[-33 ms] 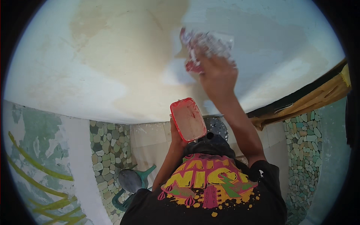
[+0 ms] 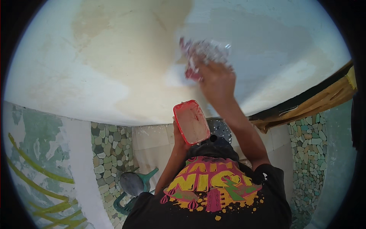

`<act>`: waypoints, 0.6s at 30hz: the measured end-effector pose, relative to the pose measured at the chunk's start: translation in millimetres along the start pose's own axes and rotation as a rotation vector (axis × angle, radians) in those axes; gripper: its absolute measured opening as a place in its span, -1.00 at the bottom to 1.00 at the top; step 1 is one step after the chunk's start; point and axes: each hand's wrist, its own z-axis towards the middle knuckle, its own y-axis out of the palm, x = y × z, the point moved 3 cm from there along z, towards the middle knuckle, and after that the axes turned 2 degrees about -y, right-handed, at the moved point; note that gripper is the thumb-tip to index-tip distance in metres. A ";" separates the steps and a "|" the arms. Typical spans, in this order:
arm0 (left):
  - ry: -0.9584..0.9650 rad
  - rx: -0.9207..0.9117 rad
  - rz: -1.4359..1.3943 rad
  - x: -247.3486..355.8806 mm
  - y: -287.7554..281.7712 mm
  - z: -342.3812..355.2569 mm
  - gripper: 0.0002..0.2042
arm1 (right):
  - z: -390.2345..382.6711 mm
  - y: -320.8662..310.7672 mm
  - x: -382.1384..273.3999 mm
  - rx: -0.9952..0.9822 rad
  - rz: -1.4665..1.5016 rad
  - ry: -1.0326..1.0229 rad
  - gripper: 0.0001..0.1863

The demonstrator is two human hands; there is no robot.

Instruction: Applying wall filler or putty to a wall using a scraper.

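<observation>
One red tub (image 2: 180,127) of pale paste (image 2: 193,121) is held before the person's dark shirt (image 2: 152,210). The left hand (image 2: 178,134) supports it along its left side; most of those fingers are hidden. Above the tub and a little to its right, the right hand (image 2: 219,82) is closed around a crumpled plastic wrapper (image 2: 209,52), clear with red patches, on or very near the wall (image 2: 129,57); blur hides the exact contact. That wall spreads above the tub, cream to its upper left, greyer to its upper right. The step in hand looks like rubbing or spreading over the wall; the next move seems to call for even pressure on the wrapper, with the tub steady. Below left of the tub is a green thing with a dark round top (image 2: 132,184); well to its right, a brown sheet (image 2: 316,104) lies along the wall's lower edge.
</observation>
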 end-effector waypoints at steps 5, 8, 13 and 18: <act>0.028 0.028 0.036 -3.0 -7.0 -4.0 -0.35 | -19.1 20.1 -13.4 -0.309 0.078 0.028 -0.34; 0.052 0.039 -0.018 -3.9 -14.0 -4.0 -0.26 | 9.1 -4.7 -34.1 -0.269 -0.017 -0.076 -0.32; 0.039 0.063 0.002 -3.1 -8.7 -3.1 -0.37 | 34.4 9.4 -18.7 0.092 -0.129 -0.191 -0.38; 0.047 0.063 -0.042 -1.8 -8.3 -0.8 -0.38 | 2.1 41.3 -2.6 0.021 -0.154 -0.162 -0.39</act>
